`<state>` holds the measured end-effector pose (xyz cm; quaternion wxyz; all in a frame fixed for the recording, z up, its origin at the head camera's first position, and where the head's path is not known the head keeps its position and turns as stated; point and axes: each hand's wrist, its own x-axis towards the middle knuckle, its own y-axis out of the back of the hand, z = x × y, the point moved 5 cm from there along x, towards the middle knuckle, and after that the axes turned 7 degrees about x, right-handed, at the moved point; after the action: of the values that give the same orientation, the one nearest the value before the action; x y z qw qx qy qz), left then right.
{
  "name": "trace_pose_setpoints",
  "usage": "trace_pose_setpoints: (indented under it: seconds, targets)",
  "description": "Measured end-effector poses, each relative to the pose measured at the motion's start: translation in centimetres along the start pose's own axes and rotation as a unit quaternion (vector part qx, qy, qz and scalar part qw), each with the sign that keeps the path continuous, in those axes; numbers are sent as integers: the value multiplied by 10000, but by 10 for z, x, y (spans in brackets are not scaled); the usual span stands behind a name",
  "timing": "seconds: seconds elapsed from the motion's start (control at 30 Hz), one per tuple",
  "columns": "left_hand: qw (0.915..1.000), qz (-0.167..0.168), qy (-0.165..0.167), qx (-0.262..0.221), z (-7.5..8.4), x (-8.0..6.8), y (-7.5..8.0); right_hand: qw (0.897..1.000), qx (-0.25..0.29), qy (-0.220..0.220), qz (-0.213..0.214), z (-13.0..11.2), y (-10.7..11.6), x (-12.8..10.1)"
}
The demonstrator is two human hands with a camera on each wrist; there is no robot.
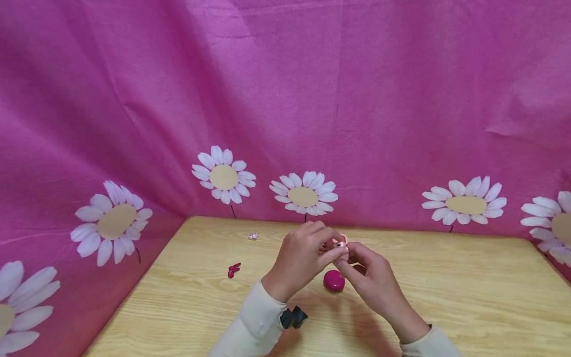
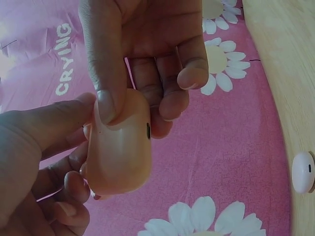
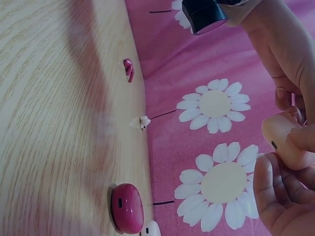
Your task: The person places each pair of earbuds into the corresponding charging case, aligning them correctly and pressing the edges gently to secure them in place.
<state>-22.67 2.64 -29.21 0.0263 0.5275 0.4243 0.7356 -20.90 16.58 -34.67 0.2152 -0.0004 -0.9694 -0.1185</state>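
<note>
In the head view a peach earbud case is held up over the table, its lid raised; its smooth back and dark port show in the left wrist view, where the case [image 2: 123, 157] looks upright. My right hand [image 1: 379, 282] grips this case, thumb laid along its back. The fingers of my left hand [image 1: 303, 253] close around a small pale pink earbud [image 1: 341, 244] at the case's top; fingers partly hide it. Below my hands lies a round magenta case [image 1: 334, 281] on the wooden table.
Magenta earbuds [image 1: 234, 270] lie left of my hands, white earbuds [image 1: 253, 236] farther back. A pale case [image 3: 151, 229] stands beyond the magenta one, hidden in the head view. A pink cloth [image 1: 379, 99] with daisies rises behind the table [image 1: 468, 282].
</note>
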Motion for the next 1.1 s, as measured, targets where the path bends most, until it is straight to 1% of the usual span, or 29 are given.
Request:
trace_pose_setpoints:
  seconds: [0.17, 0.27, 0.4, 0.6, 0.87, 1.1]
  targets:
    - [9998, -164, 86, -96, 1, 0, 0, 10000, -65, -42, -31, 0, 2, 0]
    - [9994, -307, 81, -103, 2, 2, -1, 10000, -75, -11, -15, 0, 3, 0]
    - [9991, -432, -26, 2, 3, 3, -1, 10000, 11, 86, -9, 0, 4, 1]
    - [9985, -508, -170, 138, 2, 5, 0, 9997, 168, 197, -34, 0, 4, 2]
    - [9976, -595, -256, 239, 1, 5, 0, 10000, 63, 56, 37, 1, 3, 3]
    - [9962, -821, -131, 240, 0, 1, 0, 9997, 248, 2, -3, 3, 1, 2]
